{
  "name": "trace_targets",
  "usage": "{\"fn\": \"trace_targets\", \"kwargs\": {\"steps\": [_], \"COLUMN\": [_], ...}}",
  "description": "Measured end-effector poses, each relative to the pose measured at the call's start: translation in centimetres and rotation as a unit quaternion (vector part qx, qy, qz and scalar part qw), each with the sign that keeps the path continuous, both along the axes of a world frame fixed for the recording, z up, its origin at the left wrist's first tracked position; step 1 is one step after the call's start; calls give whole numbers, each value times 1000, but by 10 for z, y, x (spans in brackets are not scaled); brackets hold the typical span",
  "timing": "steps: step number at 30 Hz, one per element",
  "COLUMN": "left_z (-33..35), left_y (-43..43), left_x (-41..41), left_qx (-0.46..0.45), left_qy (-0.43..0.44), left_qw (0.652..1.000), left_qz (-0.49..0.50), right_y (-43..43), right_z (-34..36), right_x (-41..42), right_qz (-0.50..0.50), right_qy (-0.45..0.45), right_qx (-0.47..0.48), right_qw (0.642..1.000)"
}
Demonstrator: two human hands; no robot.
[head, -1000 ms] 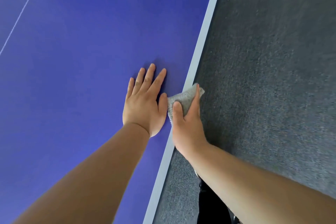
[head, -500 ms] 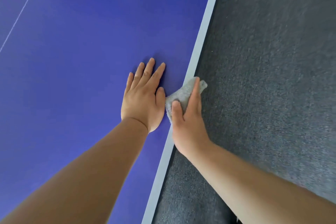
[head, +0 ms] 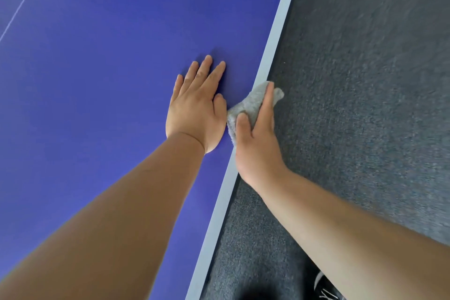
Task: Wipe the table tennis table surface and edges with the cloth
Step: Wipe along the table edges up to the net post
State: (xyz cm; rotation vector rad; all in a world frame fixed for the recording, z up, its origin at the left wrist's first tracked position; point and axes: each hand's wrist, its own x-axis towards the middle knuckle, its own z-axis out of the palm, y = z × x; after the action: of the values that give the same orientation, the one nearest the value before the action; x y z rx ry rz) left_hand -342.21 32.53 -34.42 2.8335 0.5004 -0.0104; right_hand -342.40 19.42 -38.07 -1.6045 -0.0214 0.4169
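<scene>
The blue table tennis table [head: 102, 85] fills the left of the view, and its pale edge band [head: 280, 29] runs diagonally from top right to bottom centre. My left hand [head: 197, 109] lies flat on the blue surface beside the edge, fingers straight. My right hand [head: 258, 143] grips a small grey cloth [head: 248, 106] wrapped over the table edge, thumb on top and fingers down the side. Part of the cloth is hidden under that hand.
Dark grey carpet [head: 365, 105] covers the floor to the right of the table. A thin white line [head: 24, 2] crosses the table at the upper left. A dark shoe [head: 326, 290] shows at the bottom right.
My right hand has slid the cloth farther along the table edge, away from me. My left hand has shifted forward on the surface with it.
</scene>
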Motion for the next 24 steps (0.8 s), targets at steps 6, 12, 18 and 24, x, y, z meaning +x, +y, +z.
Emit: {"fn": "trace_targets", "kwargs": {"steps": [6,12,18,24], "left_z": [-2,-5,8,7], "left_y": [4,4,-6,-15], "left_x": [1,0,-17,-138], "left_qx": [4,11,-5,38], "left_qy": [5,-9,0,88], "left_qw": [1000,1000,999,995], "left_qz": [-5,-14,38,-4], "right_y": [11,10,-9,0], "right_z": [-1,0,2,24], "right_x": [82,89,-46,18], "right_qz": [5,-23,43,48], "right_qy": [26,-19,-11,10], "right_qx": [-76,-55,-49,-125], "right_qw": [997,998,998,991]}}
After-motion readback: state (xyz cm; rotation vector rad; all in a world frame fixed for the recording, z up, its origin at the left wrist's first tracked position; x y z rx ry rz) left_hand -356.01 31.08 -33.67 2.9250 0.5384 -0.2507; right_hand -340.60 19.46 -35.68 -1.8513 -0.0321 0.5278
